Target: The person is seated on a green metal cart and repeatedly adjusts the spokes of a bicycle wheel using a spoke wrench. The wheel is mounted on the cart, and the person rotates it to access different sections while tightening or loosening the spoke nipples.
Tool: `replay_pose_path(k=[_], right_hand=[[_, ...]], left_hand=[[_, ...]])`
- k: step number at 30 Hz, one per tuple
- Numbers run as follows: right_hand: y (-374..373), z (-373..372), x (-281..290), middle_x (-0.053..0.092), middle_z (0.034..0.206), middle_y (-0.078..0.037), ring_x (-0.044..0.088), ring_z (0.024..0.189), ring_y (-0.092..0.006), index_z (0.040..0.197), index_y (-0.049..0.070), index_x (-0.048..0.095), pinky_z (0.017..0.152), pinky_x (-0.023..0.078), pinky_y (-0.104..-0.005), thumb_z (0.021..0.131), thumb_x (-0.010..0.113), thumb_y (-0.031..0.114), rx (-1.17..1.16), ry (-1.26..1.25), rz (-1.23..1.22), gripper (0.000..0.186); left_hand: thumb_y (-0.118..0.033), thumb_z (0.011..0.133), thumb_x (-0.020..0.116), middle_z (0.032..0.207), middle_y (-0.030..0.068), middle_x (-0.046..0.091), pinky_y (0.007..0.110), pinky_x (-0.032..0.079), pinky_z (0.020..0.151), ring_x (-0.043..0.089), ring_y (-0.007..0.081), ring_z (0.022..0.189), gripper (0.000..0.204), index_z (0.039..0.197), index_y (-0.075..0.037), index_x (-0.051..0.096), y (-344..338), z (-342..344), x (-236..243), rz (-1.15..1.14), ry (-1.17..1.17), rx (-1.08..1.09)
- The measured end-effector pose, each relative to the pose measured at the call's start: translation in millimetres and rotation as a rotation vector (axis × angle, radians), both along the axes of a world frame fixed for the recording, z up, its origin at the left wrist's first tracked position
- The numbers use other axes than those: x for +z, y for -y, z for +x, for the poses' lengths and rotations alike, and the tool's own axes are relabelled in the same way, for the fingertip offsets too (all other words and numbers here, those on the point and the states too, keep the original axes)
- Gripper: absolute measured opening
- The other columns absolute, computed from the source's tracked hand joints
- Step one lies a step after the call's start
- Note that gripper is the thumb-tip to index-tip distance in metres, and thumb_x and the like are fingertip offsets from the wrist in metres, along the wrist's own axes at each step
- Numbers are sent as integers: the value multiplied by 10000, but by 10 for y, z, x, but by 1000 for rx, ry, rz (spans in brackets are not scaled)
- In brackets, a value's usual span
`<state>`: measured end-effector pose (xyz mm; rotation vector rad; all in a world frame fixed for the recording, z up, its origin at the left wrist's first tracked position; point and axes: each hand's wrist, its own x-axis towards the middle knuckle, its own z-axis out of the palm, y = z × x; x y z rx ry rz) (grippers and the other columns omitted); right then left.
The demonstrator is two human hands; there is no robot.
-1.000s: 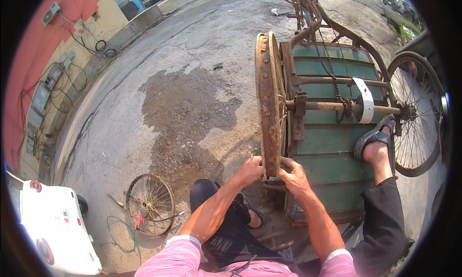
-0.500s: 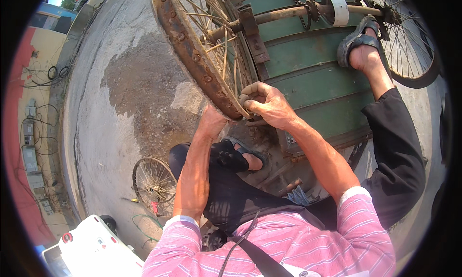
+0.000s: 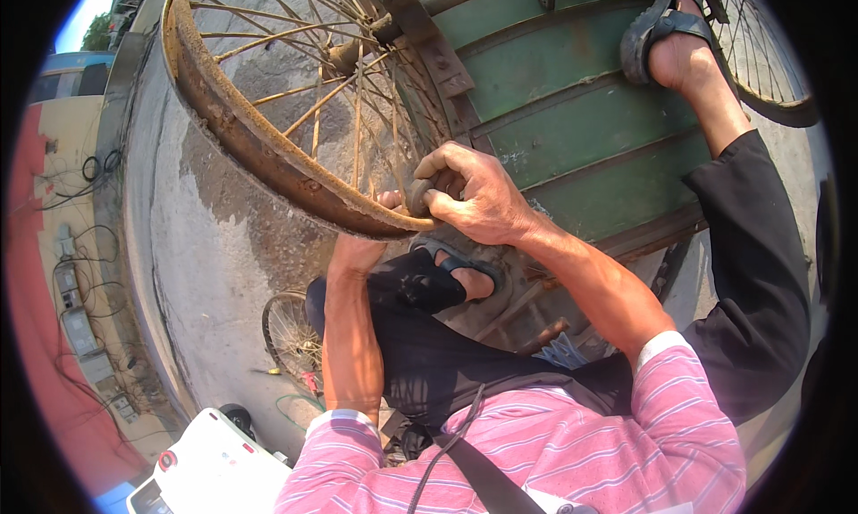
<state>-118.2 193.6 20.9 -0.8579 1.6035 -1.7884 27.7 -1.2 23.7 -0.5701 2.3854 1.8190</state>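
Observation:
A rusty spoked wheel (image 3: pixel 299 181), with no tyre on its rim, stands on an axle at the side of a green metal cart bed (image 3: pixel 572 130). My left hand (image 3: pixel 359 250) reaches under the rim's near end and grips it; fingertips show above the inner edge, and the rim hides part of the hand. Against the inside of the same stretch of rim, beside the spokes (image 3: pixel 359 130), my right hand (image 3: pixel 478 192) is closed with thumb and curled fingers together. Whatever it pinches is hidden by the fingers.
My sandalled foot (image 3: pixel 675 40) rests on the cart bed, near another spoked wheel (image 3: pixel 769 58). A smaller wheel (image 3: pixel 290 340) lies on the ground at left, behind a white scooter-like body (image 3: pixel 214 465). Cables and boxes (image 3: pixel 80 331) line the far left wall.
The view has shifted, and the wheel now shows more of its spokes and sits further left. Both hands stay at the rim's near end and appear further left with it.

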Motion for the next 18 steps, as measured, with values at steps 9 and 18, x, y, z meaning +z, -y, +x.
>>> replay_pose_path(k=[9,18], right_hand=[[-45,-18,-116,647,905,-50,652,782,-103,1025,-18,641,668,544,-284,834,725,10,-43,-68,-13,210],[-65,-170,-165,756,963,-92,723,870,-143,1135,-19,724,775,576,-311,884,653,47,-79,176,22,270]], left_hand=[[-163,1019,705,873,-7,726,286,500,661,612,69,784,147,1006,-36,778,-9,-64,119,94,73,-45],[-198,1016,728,857,30,714,279,506,645,639,98,748,191,1032,-16,782,-102,-83,173,-35,-21,-71]])
